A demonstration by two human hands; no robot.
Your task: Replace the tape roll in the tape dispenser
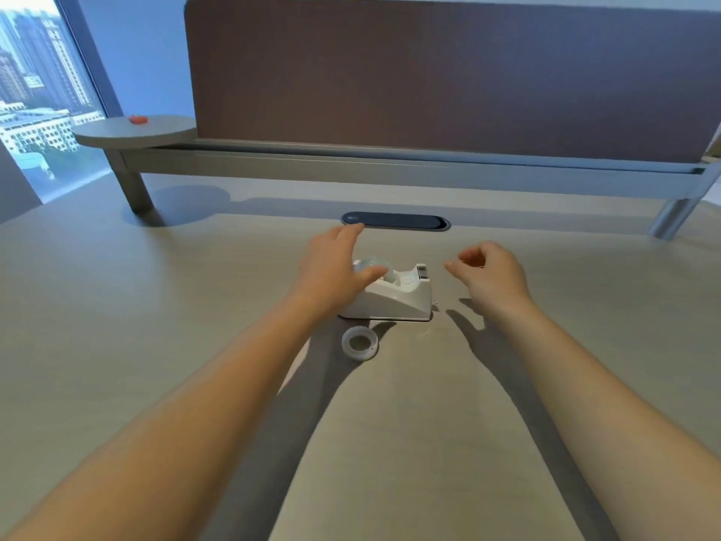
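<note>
Head view: the left hand (pixel 331 273) is held spread over the tape dispenser (pixel 394 296), the right hand (pixel 489 275) loosely curled beside it, a tape roll (pixel 360 343) laid just before it.

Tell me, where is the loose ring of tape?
In the head view, the loose tape roll lies flat on the desk, just in front of the white tape dispenser, between the two forearms and nearer the left one.
</note>
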